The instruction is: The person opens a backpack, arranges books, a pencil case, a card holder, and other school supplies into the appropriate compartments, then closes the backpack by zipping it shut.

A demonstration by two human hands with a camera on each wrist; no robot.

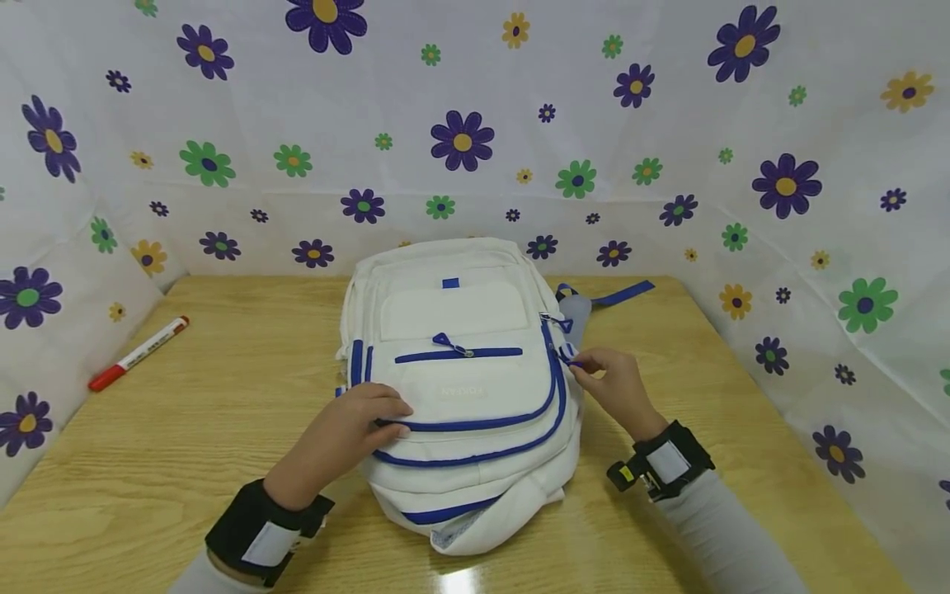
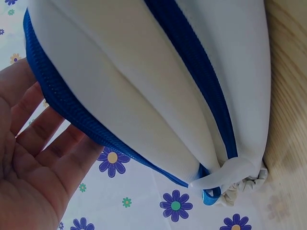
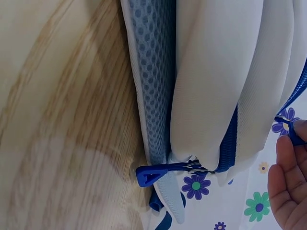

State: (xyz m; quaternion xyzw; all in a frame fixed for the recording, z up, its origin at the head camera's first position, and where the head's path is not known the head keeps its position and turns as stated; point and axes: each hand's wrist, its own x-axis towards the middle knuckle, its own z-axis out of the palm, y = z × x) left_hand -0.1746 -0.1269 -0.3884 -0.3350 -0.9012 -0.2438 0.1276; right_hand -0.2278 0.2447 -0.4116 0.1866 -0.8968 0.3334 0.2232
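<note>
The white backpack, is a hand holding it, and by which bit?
Yes: the right hand pinches the backpack by a blue zipper pull. The left hand just rests on its front.

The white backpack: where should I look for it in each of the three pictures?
Head: the white backpack is at the centre, slightly low.
Left wrist: the white backpack fills the top and middle, narrowing toward the lower right.
Right wrist: the white backpack fills the upper middle and right.
Shared landmark: flowered cloth.

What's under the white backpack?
The backpack rests on the table, with a grey strap poking out on the right. Whatever else lies beneath is covered.
</note>
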